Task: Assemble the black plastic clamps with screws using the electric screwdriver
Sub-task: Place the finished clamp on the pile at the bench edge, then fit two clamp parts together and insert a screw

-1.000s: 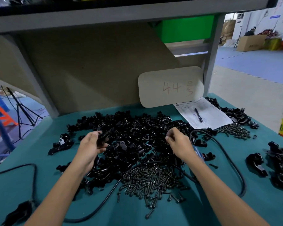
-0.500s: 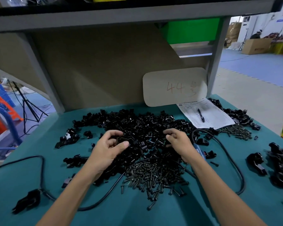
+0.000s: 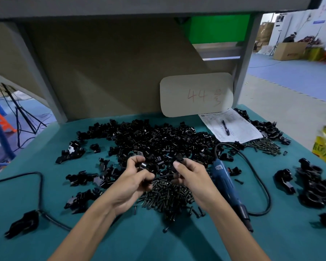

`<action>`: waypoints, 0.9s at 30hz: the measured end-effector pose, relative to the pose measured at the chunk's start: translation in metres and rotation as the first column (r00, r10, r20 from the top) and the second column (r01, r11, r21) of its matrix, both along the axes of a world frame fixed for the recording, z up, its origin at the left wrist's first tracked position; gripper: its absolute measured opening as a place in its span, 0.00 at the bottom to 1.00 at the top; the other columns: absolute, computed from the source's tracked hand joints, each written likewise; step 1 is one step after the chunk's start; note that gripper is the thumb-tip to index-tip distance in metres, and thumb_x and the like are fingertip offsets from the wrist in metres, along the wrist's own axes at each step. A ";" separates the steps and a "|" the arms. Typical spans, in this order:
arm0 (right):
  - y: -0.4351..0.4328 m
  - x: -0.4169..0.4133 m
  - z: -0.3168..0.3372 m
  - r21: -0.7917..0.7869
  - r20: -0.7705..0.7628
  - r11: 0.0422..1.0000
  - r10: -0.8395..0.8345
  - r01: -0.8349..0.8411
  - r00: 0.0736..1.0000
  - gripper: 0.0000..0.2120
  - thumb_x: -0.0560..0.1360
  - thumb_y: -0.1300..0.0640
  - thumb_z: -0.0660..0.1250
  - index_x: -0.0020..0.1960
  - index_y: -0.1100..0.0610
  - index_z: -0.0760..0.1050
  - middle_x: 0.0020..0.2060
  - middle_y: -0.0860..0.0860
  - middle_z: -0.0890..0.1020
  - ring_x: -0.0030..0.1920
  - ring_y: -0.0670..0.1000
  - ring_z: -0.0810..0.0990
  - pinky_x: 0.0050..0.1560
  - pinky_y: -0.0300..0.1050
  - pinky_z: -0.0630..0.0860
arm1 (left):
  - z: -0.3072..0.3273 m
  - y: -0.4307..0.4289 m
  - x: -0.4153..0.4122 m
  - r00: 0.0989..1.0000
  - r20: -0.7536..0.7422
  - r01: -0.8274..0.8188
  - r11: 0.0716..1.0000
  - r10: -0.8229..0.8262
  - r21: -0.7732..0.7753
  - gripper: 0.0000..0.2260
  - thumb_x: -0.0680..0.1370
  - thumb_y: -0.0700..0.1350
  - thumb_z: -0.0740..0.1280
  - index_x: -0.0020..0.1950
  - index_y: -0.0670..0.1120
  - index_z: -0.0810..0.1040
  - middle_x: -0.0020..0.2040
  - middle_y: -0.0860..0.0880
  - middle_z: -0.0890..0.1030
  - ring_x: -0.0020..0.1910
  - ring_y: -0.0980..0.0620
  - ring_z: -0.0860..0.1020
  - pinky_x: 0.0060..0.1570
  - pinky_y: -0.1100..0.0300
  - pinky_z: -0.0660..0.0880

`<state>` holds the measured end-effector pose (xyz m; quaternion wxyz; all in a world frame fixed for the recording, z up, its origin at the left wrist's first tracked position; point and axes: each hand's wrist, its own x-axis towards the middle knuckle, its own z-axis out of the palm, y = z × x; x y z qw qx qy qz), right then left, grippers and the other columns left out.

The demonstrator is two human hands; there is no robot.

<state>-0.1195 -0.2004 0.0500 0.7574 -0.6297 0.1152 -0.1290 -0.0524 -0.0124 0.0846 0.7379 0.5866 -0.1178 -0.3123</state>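
A big heap of black plastic clamp parts [image 3: 158,138] covers the middle of the teal table [image 3: 158,238]. In front of it lies a pile of dark screws [image 3: 167,194]. My left hand [image 3: 132,181] pinches a black clamp piece [image 3: 144,165] above the screws. My right hand [image 3: 188,176] pinches another black clamp piece [image 3: 179,158] close beside it. The blue electric screwdriver [image 3: 226,183] lies on the table just right of my right wrist, its black cord looping away to the right.
Assembled clamps [image 3: 320,189] lie at the right edge. A paper sheet with a pen [image 3: 228,127] and a second screw pile [image 3: 265,146] sit at the back right. A black cable with a plug [image 3: 24,223] runs along the left. A beige card [image 3: 196,95] leans on the back panel.
Both hands have lifted out of the clamp heap and drawn together toward me, each now holding a clamp piece above the screws. The screwdriver has come into view beside my right wrist.
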 end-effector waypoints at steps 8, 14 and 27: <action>0.017 -0.004 -0.007 -0.227 -0.004 0.973 -0.044 0.042 0.999 0.17 0.81 0.60 0.67 0.52 0.36 0.84 0.43 0.43 0.86 0.41 0.47 0.84 0.43 0.43 0.81 | 0.000 0.003 -0.009 0.998 0.056 0.022 0.993 -0.029 0.117 0.09 0.78 0.32 0.66 0.54 0.43 0.77 0.44 0.48 0.78 0.38 0.57 0.77 0.37 0.63 0.75; 0.026 -0.007 -0.004 -0.228 0.001 0.973 -0.038 0.037 0.999 0.11 0.81 0.60 0.66 0.51 0.46 0.85 0.43 0.47 0.87 0.41 0.48 0.83 0.41 0.50 0.81 | -0.002 0.005 -0.011 0.997 0.080 -0.009 0.985 -0.005 0.171 0.19 0.76 0.44 0.72 0.59 0.43 0.66 0.53 0.40 0.85 0.35 0.57 0.75 0.36 0.62 0.72; 0.044 -0.016 -0.004 0.069 0.001 0.996 0.058 -0.058 0.998 0.13 0.85 0.59 0.62 0.65 0.57 0.81 0.54 0.53 0.87 0.56 0.52 0.86 0.54 0.43 0.82 | -0.007 0.008 -0.019 0.814 0.559 -0.162 0.864 -0.155 0.477 0.16 0.78 0.55 0.71 0.66 0.58 0.80 0.56 0.59 0.84 0.56 0.60 0.81 0.60 0.58 0.76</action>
